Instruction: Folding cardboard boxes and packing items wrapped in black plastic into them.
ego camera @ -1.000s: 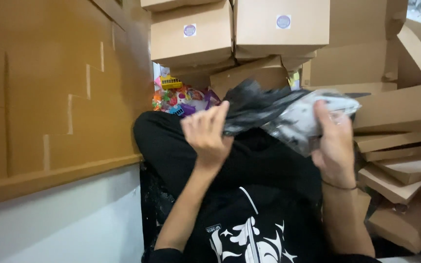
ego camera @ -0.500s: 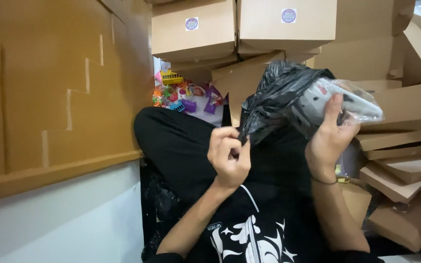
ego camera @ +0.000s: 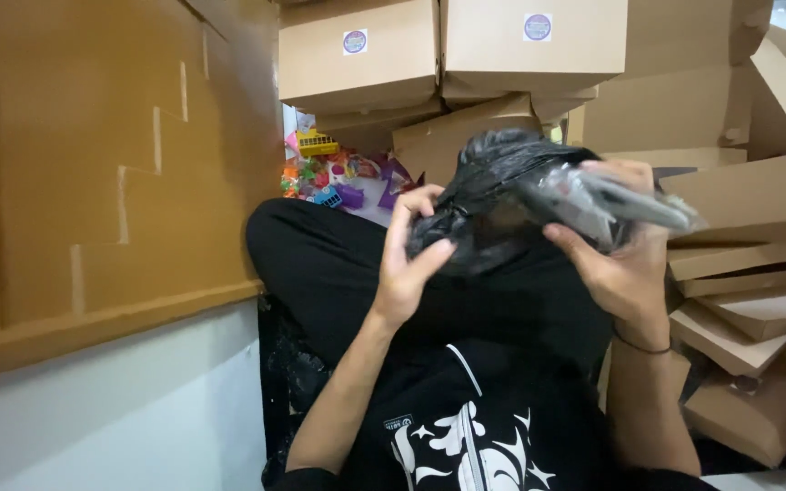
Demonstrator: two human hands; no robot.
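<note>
Both hands are gripping a crinkly black plastic bag (ego camera: pixel 488 205) held above the lap: left hand (ego camera: pixel 407 264) closing on its bunched end at nine o'clock, right hand (ego camera: pixel 625 264) clasping a clear-wrapped grey item (ego camera: pixel 616 205) at three o'clock. It looks light, soft and slippery.

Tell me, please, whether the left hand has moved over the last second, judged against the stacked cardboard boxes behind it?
Yes. The left hand has dropped lower relative to the stacked cardboard boxes and closed onto the bunched end of the black plastic bag.
</note>
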